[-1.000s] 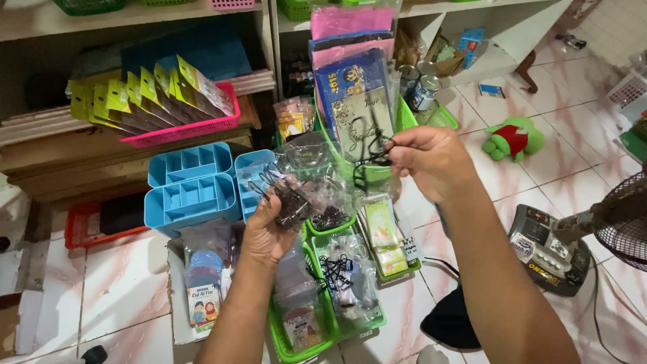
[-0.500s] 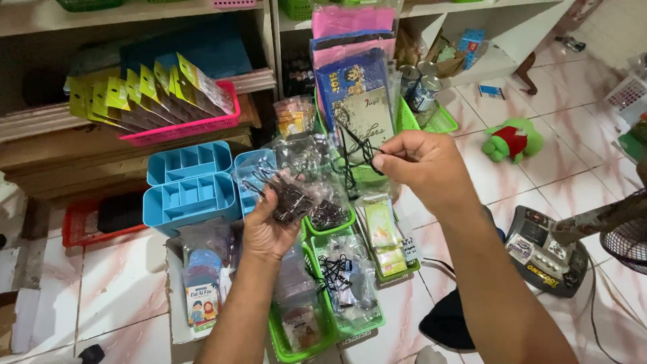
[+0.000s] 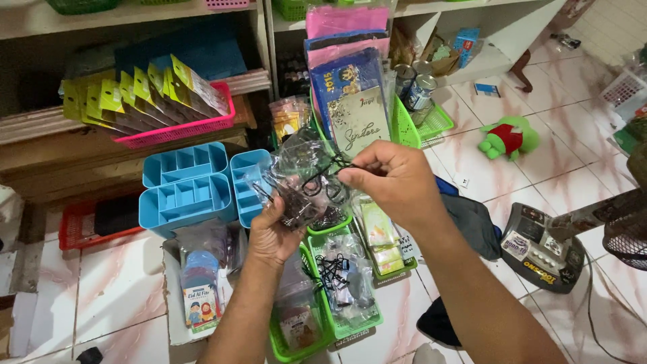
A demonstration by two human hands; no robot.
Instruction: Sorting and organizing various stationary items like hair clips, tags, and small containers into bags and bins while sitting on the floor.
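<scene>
My left hand (image 3: 273,232) grips the clear packet (image 3: 296,182) from below; my right hand (image 3: 394,178) pinches black hair ties (image 3: 323,183) at its mouth. I'd hold the packet steady and pull gently.

Both forearms are showing bare from the bottom edge of the view up to the wrists — no sleeve, cuff, watch or bracelet is showing on either. The left hand (image 3: 273,232) and the right hand (image 3: 394,178) are wearing no gloves — the fingers are carrying no rings that can be made out.
</scene>
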